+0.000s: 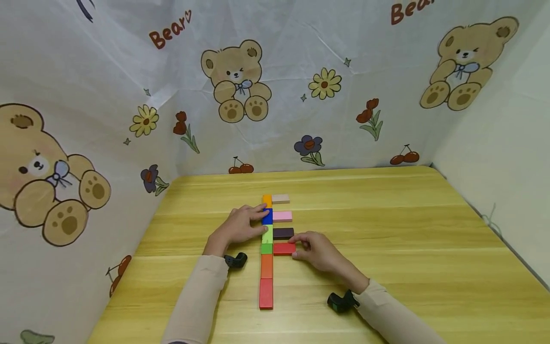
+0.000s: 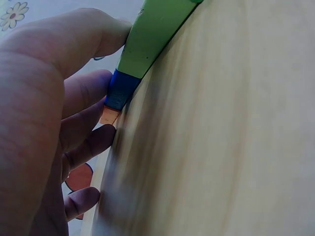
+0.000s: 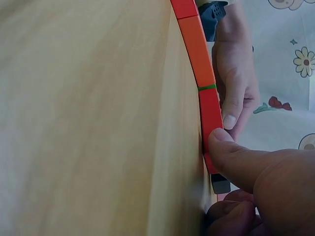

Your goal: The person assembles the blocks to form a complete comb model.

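Note:
A column of flat coloured blocks runs away from me in the head view: red (image 1: 266, 294), orange (image 1: 267, 266), green (image 1: 267, 248), light green (image 1: 267, 234), blue (image 1: 268, 216) and yellow-orange (image 1: 267, 198). My left hand (image 1: 238, 225) rests along its left side, thumb at the light green block (image 2: 152, 37) and extended fingers at the blue block (image 2: 122, 90). To the column's right, my right hand (image 1: 320, 251) pinches the outer end of another red block (image 1: 283, 249) between thumb and fingers. That block lies crosswise beside the green one, its thumb-side edge (image 3: 211, 113) showing in the right wrist view.
Beyond the held block, a dark block (image 1: 283, 233), a pink block (image 1: 282, 216) and a beige block (image 1: 281, 198) stick out rightward from the column with gaps between them. The wooden table (image 1: 386, 215) meets a bear-printed cloth (image 1: 283, 114) at its back edge.

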`<move>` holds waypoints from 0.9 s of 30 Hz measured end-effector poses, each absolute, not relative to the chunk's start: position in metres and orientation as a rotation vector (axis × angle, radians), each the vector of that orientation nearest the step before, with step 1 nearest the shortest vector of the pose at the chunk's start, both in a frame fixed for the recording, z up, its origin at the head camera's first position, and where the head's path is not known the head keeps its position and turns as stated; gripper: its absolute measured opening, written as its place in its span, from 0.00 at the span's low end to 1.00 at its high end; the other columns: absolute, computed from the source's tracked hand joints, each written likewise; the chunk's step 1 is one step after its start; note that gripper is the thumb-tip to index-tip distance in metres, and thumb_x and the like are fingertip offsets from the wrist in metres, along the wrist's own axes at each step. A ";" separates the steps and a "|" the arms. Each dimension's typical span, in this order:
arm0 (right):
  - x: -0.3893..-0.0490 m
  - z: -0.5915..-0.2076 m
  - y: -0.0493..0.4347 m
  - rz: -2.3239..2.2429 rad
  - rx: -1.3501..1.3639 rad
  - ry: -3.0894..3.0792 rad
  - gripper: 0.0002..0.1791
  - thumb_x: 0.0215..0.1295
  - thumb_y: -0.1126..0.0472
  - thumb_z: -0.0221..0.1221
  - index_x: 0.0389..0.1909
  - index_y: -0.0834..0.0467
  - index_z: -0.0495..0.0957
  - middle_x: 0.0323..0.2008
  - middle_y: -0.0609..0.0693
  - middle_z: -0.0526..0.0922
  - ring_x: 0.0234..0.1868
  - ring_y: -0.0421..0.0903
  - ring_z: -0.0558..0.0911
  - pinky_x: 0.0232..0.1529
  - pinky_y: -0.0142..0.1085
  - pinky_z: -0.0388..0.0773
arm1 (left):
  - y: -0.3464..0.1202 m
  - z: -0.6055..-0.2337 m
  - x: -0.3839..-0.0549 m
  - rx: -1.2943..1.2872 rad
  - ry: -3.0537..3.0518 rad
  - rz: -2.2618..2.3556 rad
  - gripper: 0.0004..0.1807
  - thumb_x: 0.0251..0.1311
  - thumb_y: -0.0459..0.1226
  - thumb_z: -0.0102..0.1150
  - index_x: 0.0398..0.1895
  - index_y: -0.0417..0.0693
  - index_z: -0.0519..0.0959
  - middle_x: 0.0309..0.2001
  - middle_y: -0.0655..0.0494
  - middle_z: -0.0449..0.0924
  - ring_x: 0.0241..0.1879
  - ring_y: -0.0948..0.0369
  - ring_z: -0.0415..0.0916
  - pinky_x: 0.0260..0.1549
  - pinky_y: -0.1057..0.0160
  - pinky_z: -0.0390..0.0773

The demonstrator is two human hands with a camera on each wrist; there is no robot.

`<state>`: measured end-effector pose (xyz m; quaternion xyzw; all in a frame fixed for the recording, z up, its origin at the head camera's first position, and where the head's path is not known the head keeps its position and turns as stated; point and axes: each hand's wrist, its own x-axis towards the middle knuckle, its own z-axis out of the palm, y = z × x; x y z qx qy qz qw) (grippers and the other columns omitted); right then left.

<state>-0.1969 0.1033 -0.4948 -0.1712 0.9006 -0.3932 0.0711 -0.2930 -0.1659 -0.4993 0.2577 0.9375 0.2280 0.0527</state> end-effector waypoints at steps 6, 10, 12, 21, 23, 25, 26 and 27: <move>-0.197 -0.495 0.103 -1.166 -0.483 2.717 0.14 0.63 0.59 0.68 0.49 0.50 0.86 0.25 0.46 0.69 0.30 0.42 0.68 0.33 0.33 0.62 | -0.166 -0.500 -0.295 0.800 2.833 0.706 0.34 0.64 0.59 0.59 0.72 0.67 0.68 0.78 0.71 0.57 0.70 0.61 0.61 0.58 0.55 0.62; -0.197 -0.496 0.102 -1.154 -0.490 2.724 0.14 0.63 0.58 0.68 0.50 0.48 0.85 0.25 0.46 0.70 0.30 0.42 0.68 0.33 0.34 0.62 | -0.167 -0.502 -0.295 0.801 2.842 0.690 0.33 0.64 0.59 0.59 0.72 0.69 0.67 0.78 0.72 0.57 0.70 0.61 0.61 0.58 0.56 0.62; -0.197 -0.496 0.102 -1.159 -0.495 2.721 0.16 0.62 0.58 0.69 0.51 0.48 0.85 0.26 0.46 0.70 0.31 0.42 0.68 0.34 0.34 0.62 | -0.168 -0.503 -0.295 0.799 2.848 0.679 0.33 0.64 0.60 0.58 0.72 0.70 0.67 0.78 0.73 0.56 0.70 0.62 0.61 0.58 0.56 0.62; -0.195 -0.496 0.105 -1.207 -0.524 2.689 0.20 0.61 0.57 0.70 0.56 0.47 0.83 0.28 0.49 0.71 0.32 0.43 0.68 0.34 0.34 0.63 | -0.167 -0.503 -0.295 0.800 2.851 0.689 0.33 0.64 0.60 0.59 0.72 0.69 0.68 0.77 0.73 0.57 0.69 0.62 0.62 0.58 0.57 0.61; -0.195 -0.497 0.106 -1.204 -0.523 2.687 0.20 0.62 0.57 0.69 0.55 0.47 0.83 0.29 0.49 0.71 0.33 0.43 0.69 0.35 0.34 0.63 | -0.167 -0.502 -0.294 0.801 2.847 0.693 0.33 0.64 0.59 0.59 0.72 0.68 0.68 0.77 0.72 0.57 0.68 0.62 0.63 0.57 0.57 0.61; -0.195 -0.497 0.107 -1.217 -0.528 2.674 0.19 0.62 0.58 0.69 0.55 0.47 0.83 0.29 0.49 0.71 0.33 0.43 0.69 0.35 0.34 0.63 | -0.167 -0.502 -0.294 0.805 2.847 0.695 0.34 0.64 0.59 0.59 0.72 0.68 0.68 0.77 0.71 0.58 0.68 0.61 0.63 0.56 0.56 0.62; -0.195 -0.497 0.107 -1.228 -0.532 2.666 0.19 0.62 0.58 0.69 0.55 0.47 0.83 0.29 0.49 0.71 0.33 0.44 0.69 0.35 0.34 0.63 | -0.167 -0.502 -0.293 0.807 2.851 0.695 0.34 0.64 0.59 0.59 0.72 0.68 0.68 0.77 0.71 0.58 0.68 0.61 0.63 0.56 0.56 0.62; -0.196 -0.497 0.107 -1.237 -0.535 2.660 0.19 0.62 0.58 0.69 0.55 0.47 0.83 0.29 0.50 0.71 0.33 0.44 0.68 0.35 0.34 0.63 | -0.167 -0.501 -0.294 0.809 2.854 0.696 0.33 0.64 0.59 0.59 0.72 0.67 0.68 0.77 0.71 0.58 0.68 0.61 0.63 0.56 0.56 0.62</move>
